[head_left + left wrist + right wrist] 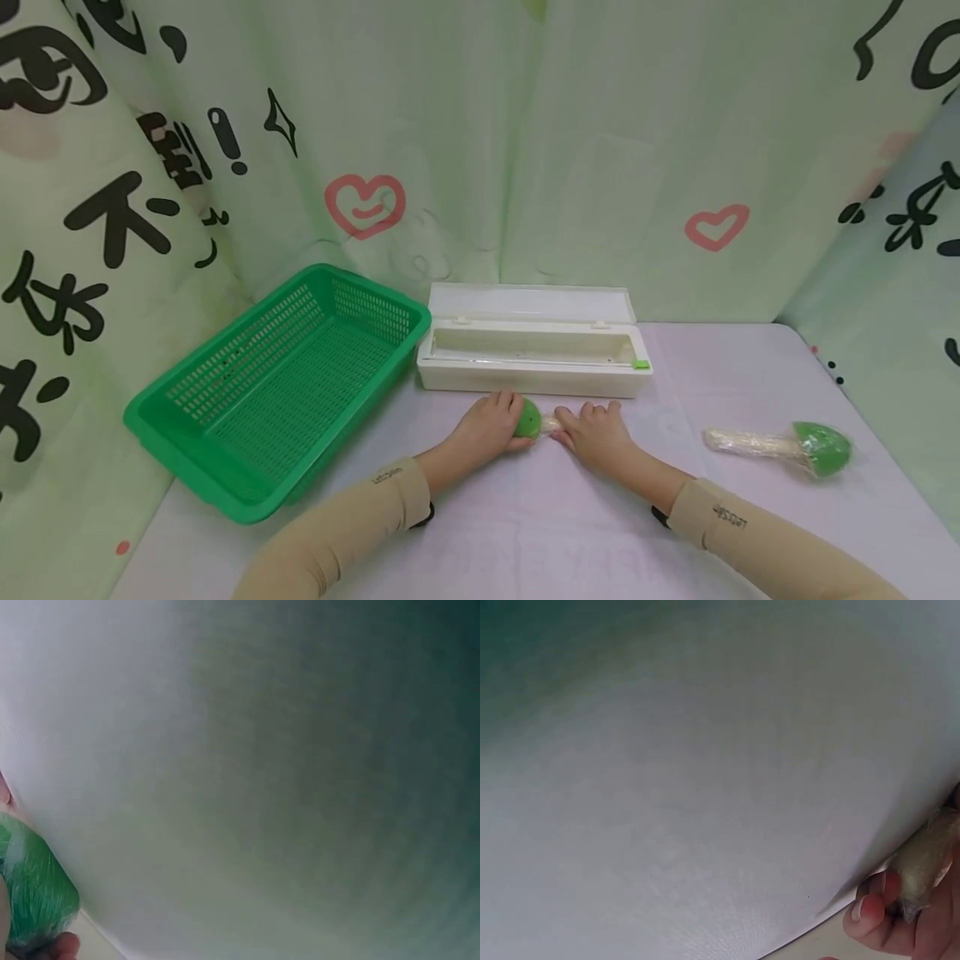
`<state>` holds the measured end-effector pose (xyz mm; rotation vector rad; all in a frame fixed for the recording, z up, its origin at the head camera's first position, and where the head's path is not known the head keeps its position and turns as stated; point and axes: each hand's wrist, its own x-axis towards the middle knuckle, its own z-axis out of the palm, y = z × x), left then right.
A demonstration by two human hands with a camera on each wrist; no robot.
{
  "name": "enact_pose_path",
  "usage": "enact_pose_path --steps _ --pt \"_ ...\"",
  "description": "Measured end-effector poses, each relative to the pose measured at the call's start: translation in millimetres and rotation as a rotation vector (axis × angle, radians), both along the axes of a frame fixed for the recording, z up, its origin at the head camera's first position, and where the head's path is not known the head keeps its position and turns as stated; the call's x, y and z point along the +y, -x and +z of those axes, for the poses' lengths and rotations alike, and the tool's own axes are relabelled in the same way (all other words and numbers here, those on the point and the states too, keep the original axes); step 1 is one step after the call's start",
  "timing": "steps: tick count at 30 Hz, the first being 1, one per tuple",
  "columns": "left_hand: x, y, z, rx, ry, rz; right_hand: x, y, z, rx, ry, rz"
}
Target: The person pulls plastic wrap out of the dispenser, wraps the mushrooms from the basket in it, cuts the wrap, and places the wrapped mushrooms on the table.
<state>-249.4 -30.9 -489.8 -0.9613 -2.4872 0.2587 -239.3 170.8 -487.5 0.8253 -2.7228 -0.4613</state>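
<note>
Before the white box, both hands hold one mushroom-shaped piece with a green cap (530,419) and a pale stem (551,423). My left hand (491,425) grips the cap end, its fingers partly covering it. Clear film glints on the green cap (37,889) in the left wrist view. The stem end is in my right hand (597,437), thumb toward the cap. In the right wrist view, curled fingers (881,907) lie round the pale, film-covered stem (924,862). Another film-wrapped mushroom-shaped piece (821,450) lies on the table to the right.
A long white cling film dispenser box (536,379) stands with its lid (528,302) raised and a small green slider (641,365) at its right end. Left of it sits a green slotted basket (352,387). A printed curtain (570,167) encloses the white-covered table (547,525).
</note>
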Motion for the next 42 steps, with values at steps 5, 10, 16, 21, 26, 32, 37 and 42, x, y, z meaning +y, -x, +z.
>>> enact_pose_path --steps 5,10,16,21,26,32,37,42 --pt "-2.9 0.3 -0.7 -0.043 -0.011 0.028 -1.2 1.2 1.4 0.018 0.024 0.054" --pt "-8.0 1.3 1.1 -0.07 -0.02 0.04 -1.5 3.6 -0.7 0.053 0.07 0.148" --pt "-14.0 1.6 4.7 -0.128 0.002 0.074 -13.1 9.6 -2.2 0.009 0.039 0.186" --pt "-13.6 0.0 5.6 -0.18 -0.006 0.104 -26.6 13.3 -5.2 -0.017 -0.068 0.187" --pt "-14.2 0.0 5.6 -0.228 -0.062 0.078 -30.4 15.1 -6.9 -0.046 -0.111 0.182" --pt "-14.8 0.4 7.9 -0.272 -0.096 0.079 -33.9 16.6 -5.3 -0.091 -0.094 0.164" --pt "-15.0 0.7 8.0 -0.245 -0.065 0.1 -33.8 15.3 -1.9 -0.111 -0.065 0.149" --pt "-20.2 -0.9 13.7 -0.19 -0.031 0.096 -29.1 11.6 10.2 -0.226 0.05 0.126"
